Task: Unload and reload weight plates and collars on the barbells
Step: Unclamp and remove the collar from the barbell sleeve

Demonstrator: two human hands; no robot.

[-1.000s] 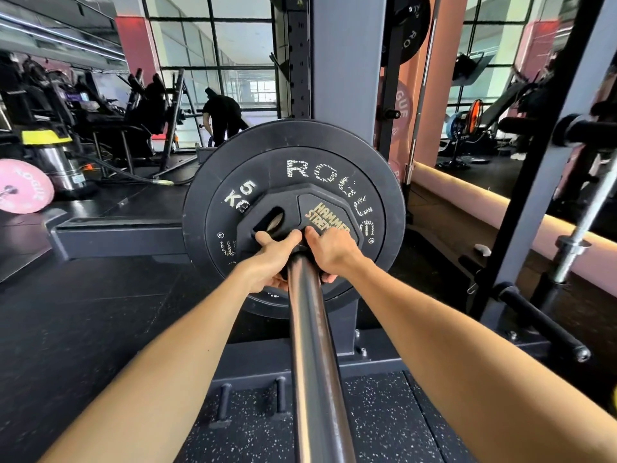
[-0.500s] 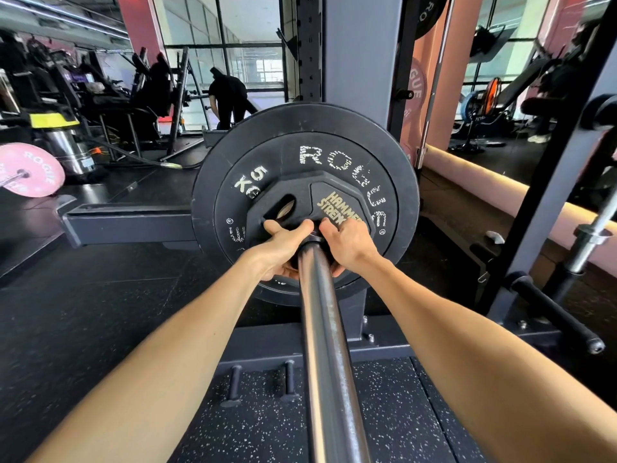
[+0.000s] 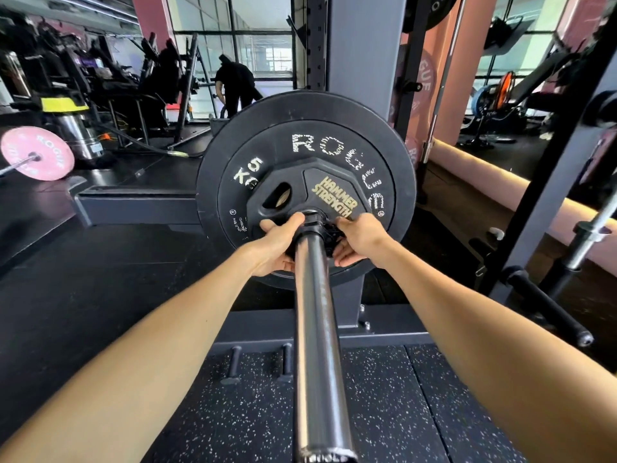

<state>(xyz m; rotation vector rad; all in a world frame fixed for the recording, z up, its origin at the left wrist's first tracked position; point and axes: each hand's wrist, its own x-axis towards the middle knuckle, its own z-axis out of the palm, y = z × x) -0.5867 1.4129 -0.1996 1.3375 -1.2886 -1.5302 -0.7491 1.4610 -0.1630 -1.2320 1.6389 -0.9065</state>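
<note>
A steel barbell sleeve (image 3: 317, 329) runs from the bottom centre away to the plates. A large black Rogue 5 kg plate (image 3: 334, 128) sits on it, with a small black Hammer Strength plate (image 3: 330, 185) in front. Against the small plate, a black collar (image 3: 320, 228) rings the sleeve. My left hand (image 3: 278, 250) grips the collar from the left, thumb on top. My right hand (image 3: 359, 240) holds its right side with curled fingers. Much of the collar is hidden by my hands.
The rack upright (image 3: 357, 45) stands behind the plates, and a storage peg (image 3: 547, 305) juts out at the right. A pink Rogue plate (image 3: 46, 162) on another bar lies at the far left. A person (image 3: 235, 81) stands by the windows. Speckled rubber matting (image 3: 384, 396) lies below.
My hands have drawn slightly apart at the hub, so the black collar now shows between them. The view has shifted a little.
</note>
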